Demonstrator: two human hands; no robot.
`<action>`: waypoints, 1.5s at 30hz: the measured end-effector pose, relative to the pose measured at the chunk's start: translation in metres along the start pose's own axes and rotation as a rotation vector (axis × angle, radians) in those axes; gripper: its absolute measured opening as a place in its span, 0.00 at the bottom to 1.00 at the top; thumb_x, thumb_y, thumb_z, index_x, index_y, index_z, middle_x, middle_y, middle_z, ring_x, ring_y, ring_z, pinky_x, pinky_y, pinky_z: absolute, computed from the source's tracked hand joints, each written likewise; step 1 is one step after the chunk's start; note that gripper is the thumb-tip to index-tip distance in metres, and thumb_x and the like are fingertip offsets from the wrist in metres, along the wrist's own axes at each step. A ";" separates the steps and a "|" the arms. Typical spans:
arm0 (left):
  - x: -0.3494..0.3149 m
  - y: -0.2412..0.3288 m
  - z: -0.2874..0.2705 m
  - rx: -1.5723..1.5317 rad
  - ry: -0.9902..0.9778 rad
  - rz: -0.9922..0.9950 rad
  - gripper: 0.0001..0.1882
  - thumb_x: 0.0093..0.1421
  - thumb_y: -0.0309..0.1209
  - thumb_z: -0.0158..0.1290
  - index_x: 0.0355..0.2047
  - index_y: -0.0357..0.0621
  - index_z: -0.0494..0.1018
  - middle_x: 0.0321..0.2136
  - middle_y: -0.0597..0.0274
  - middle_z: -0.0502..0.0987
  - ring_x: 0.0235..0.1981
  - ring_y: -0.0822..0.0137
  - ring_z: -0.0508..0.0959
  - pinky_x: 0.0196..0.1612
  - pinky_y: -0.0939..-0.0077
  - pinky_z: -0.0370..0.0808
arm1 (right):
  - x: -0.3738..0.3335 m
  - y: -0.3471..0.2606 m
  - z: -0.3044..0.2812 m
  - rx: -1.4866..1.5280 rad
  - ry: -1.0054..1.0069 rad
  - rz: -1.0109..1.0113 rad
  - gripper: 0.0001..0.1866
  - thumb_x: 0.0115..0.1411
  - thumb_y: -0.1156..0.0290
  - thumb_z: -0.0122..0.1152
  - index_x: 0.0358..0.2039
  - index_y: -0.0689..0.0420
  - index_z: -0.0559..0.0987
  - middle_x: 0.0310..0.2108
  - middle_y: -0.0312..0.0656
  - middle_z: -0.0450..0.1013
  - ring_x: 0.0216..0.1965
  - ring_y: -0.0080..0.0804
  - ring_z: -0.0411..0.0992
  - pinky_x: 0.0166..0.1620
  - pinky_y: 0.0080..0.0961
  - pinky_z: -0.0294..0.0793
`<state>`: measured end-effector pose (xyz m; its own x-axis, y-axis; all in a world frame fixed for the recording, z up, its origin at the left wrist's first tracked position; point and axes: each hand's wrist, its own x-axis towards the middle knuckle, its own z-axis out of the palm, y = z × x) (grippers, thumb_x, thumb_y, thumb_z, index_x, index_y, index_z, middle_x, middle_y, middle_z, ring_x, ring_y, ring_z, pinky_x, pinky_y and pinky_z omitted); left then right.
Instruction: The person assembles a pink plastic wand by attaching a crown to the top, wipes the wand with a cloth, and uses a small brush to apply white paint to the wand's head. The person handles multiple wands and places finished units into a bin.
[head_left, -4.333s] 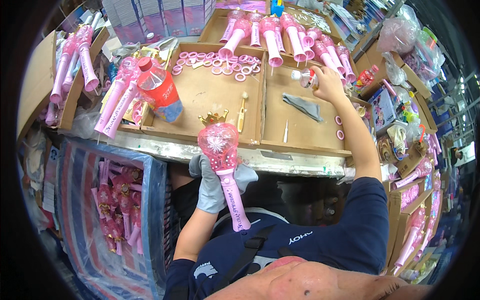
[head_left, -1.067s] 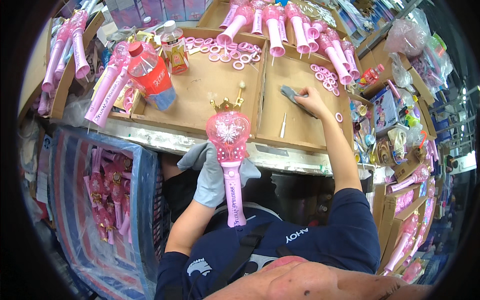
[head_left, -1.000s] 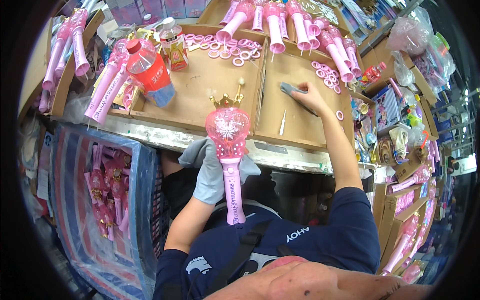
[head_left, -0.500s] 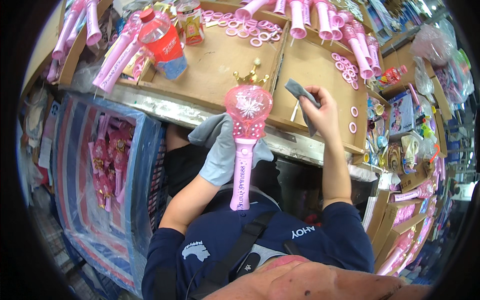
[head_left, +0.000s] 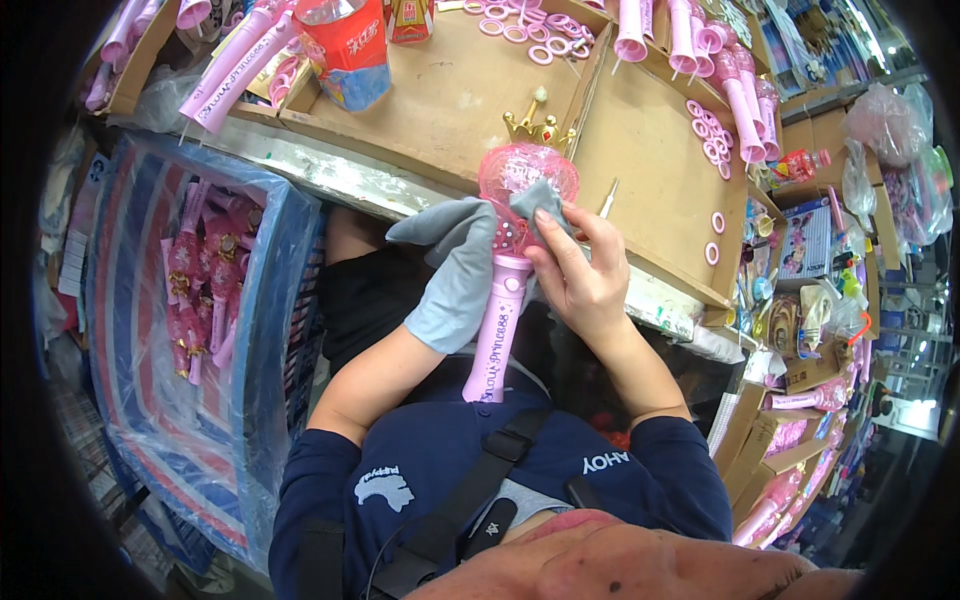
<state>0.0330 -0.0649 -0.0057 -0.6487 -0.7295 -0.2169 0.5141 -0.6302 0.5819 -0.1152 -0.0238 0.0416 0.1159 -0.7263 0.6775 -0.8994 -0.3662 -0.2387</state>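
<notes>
Grey cloth (head_left: pixel 541 203) partly hides the wand (head_left: pixel 497 330), pink rings (head_left: pixel 550 46) lying beyond.

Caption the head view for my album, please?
A gloved left hand holds a pink wand while the bare right hand holds a grey cloth against it.

Long-handled plastic wand (head_left: pixel 500 320): lilac-pink grip, dark script running lengthwise; see-through rosy head with a whitish motif, partly hidden. Neck section (head_left: pixel 506 238) deeper pink, white polka dots. Spiked crown (head_left: pixel 540 132) shiny gold, red spot. Folded fabric cloth (head_left: pixel 538 200) plain grey. Fabric glove (head_left: pixel 458 285) pale blue-grey, darker grey at its loose flap. Short-sleeved shirt (head_left: pixel 430 450) navy, white print. Shallow cardboard tray (head_left: pixel 645 150) tan-brown. Small plastic rings (head_left: pixel 717 223) pale pink. Large plastic-covered bag (head_left: pixel 165 440) blue, red and whitish stripes.
</notes>
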 end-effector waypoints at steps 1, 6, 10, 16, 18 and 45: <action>-0.001 0.000 0.000 0.052 0.013 0.013 0.29 0.66 0.55 0.41 0.55 0.45 0.64 0.46 0.65 0.71 0.44 0.73 0.72 0.48 0.80 0.72 | 0.001 0.001 0.002 0.005 0.010 0.015 0.20 0.46 0.72 0.71 0.43 0.55 0.80 0.39 0.44 0.71 0.36 0.40 0.71 0.37 0.30 0.74; 0.001 -0.004 -0.006 0.333 0.050 0.171 0.29 0.66 0.56 0.39 0.54 0.44 0.65 0.46 0.65 0.71 0.43 0.75 0.72 0.47 0.81 0.72 | 0.006 0.002 0.010 0.077 0.072 0.054 0.16 0.46 0.76 0.71 0.38 0.54 0.81 0.37 0.43 0.71 0.34 0.37 0.71 0.33 0.26 0.73; 0.006 -0.010 -0.016 0.347 0.058 0.156 0.27 0.67 0.53 0.39 0.52 0.44 0.65 0.45 0.64 0.71 0.43 0.74 0.72 0.46 0.80 0.71 | 0.009 0.000 0.009 0.195 0.078 0.130 0.14 0.46 0.76 0.71 0.36 0.55 0.81 0.36 0.42 0.71 0.33 0.35 0.71 0.32 0.26 0.73; 0.009 -0.018 -0.014 -0.011 0.166 0.116 0.08 0.65 0.30 0.37 0.37 0.43 0.67 0.33 0.60 0.69 0.36 0.72 0.69 0.39 0.75 0.68 | 0.018 -0.005 0.009 0.138 0.038 0.136 0.13 0.46 0.79 0.69 0.35 0.56 0.80 0.34 0.42 0.71 0.33 0.36 0.72 0.32 0.28 0.74; 0.008 -0.015 -0.015 -0.302 0.245 -0.040 0.08 0.65 0.28 0.37 0.33 0.44 0.67 0.31 0.60 0.69 0.34 0.72 0.68 0.38 0.75 0.68 | 0.023 -0.004 0.008 0.161 0.024 0.122 0.13 0.46 0.80 0.68 0.35 0.57 0.80 0.32 0.42 0.71 0.32 0.36 0.72 0.32 0.29 0.74; 0.018 0.001 -0.003 -2.733 -0.097 -0.575 0.10 0.61 0.30 0.38 0.24 0.43 0.66 0.19 0.60 0.68 0.23 0.69 0.71 0.30 0.78 0.71 | 0.035 0.001 0.007 0.159 0.157 0.493 0.07 0.48 0.81 0.66 0.29 0.59 0.80 0.27 0.44 0.70 0.29 0.36 0.71 0.30 0.26 0.71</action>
<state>0.0232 -0.0790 -0.0114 -0.8216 -0.5585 0.1142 -0.3915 0.4072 -0.8252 -0.1093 -0.0540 0.0602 -0.3793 -0.7428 0.5517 -0.7550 -0.0963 -0.6486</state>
